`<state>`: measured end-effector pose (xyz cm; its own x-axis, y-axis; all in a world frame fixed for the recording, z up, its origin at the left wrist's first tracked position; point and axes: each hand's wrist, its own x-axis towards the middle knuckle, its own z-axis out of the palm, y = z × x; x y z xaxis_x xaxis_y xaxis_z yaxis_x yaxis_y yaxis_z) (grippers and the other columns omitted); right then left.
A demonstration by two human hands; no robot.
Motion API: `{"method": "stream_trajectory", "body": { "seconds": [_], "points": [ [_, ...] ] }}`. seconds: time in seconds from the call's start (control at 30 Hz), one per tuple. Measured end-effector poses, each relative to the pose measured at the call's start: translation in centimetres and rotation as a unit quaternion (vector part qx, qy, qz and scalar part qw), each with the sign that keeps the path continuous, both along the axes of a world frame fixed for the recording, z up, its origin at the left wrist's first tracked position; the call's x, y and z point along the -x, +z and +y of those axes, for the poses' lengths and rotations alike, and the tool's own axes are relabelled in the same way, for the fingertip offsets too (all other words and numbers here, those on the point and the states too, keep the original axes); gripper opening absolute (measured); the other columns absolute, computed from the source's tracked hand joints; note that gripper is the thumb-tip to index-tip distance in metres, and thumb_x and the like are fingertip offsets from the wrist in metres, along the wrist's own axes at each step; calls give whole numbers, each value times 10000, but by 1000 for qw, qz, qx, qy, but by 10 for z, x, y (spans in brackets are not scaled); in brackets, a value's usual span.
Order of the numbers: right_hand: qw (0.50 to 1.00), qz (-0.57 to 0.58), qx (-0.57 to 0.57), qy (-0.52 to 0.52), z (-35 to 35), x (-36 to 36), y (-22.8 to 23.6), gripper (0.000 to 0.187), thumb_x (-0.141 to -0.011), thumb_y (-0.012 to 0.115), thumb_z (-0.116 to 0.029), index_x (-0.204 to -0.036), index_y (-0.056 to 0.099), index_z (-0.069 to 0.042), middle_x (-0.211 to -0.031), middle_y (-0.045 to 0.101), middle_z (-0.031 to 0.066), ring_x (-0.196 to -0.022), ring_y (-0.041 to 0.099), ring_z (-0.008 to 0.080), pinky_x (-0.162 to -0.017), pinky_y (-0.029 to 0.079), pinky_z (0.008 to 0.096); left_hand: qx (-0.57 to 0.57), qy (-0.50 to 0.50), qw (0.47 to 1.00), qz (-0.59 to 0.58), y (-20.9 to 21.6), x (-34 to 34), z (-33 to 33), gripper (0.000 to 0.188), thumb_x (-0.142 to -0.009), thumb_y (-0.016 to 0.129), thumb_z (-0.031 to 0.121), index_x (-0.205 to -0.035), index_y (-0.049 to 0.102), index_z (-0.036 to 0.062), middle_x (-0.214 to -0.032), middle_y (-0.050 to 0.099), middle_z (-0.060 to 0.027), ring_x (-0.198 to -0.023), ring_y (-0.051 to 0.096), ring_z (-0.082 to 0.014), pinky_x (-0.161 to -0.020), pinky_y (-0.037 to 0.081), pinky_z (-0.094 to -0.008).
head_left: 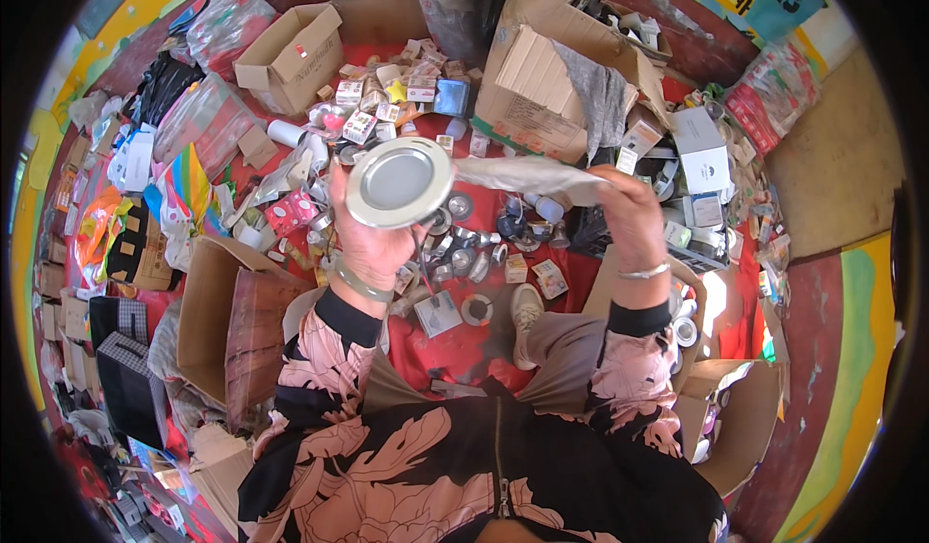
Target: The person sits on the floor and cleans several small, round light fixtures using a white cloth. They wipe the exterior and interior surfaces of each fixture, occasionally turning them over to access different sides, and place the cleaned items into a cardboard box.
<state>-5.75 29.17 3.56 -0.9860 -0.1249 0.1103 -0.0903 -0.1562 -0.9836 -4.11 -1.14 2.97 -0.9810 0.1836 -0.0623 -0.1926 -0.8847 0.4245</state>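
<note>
My left hand holds up a round recessed downlight with a pale metal rim and a frosted centre. Its fingers wrap around the edge and are partly hidden behind the light. A thin dark cord hangs below it. My right hand pinches one end of a whitish, crumpled plastic sleeve, stretched sideways between my hands. The sleeve's other end reaches the light's right edge; whether it is attached there I cannot tell. Under my hands, several small metal lamp fittings lie on the red ground cover.
Small boxes are heaped ahead. A large torn carton stands beyond my right hand, and an open carton is at my left. Another open carton sits at lower right. My shoe rests among loose parts.
</note>
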Motion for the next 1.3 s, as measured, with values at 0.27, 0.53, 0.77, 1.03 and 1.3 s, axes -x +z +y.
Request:
{"method": "stream_trajectory", "body": {
  "seconds": [0.27,0.53,0.77,1.03,1.3],
  "points": [
    [982,-65,-141,-105,23,10,-6,149,-813,590,-127,-867,651,-2,-709,559,-51,-638,467,21,-563,355,186,86,-16,987,135,-16,1,7,797,-798,532,579,-1305,363,-12,-1226,501,-126,-1141,491,-218,-978,392,-363],
    [975,-62,64,-203,7,17,-14,128,-843,607,-151,-827,646,-30,-735,603,-24,-643,535,50,-593,423,194,112,-58,977,170,-22,0,11,764,-831,494,575,-1329,340,17,-1255,478,-110,-1173,465,-213,-996,369,-368],
    [955,-48,271,-114,-20,0,11,170,-892,547,-169,-927,586,-8,-843,634,101,-793,609,197,-747,491,336,55,-48,992,107,-38,2,21,687,-895,395,538,-1300,366,-16,-1214,519,-128,-1123,510,-215,-964,410,-362],
    [976,159,-149,-25,-99,-53,7,181,-862,551,-53,-1037,596,-37,-996,646,76,-888,613,174,-827,478,315,143,-33,987,63,-37,-7,33,461,-982,288,370,-1230,443,15,-1116,593,-102,-1026,577,-200,-903,454,-313],
    [837,335,-420,105,-143,-62,-17,391,-861,541,-163,-1228,488,-42,-1326,432,161,-1265,376,292,-1054,259,426,-15,-37,999,-22,-45,-23,33,489,-969,304,403,-1154,501,-5,-1067,587,-117,-977,580,-230,-878,467,-344]
  ]
}}
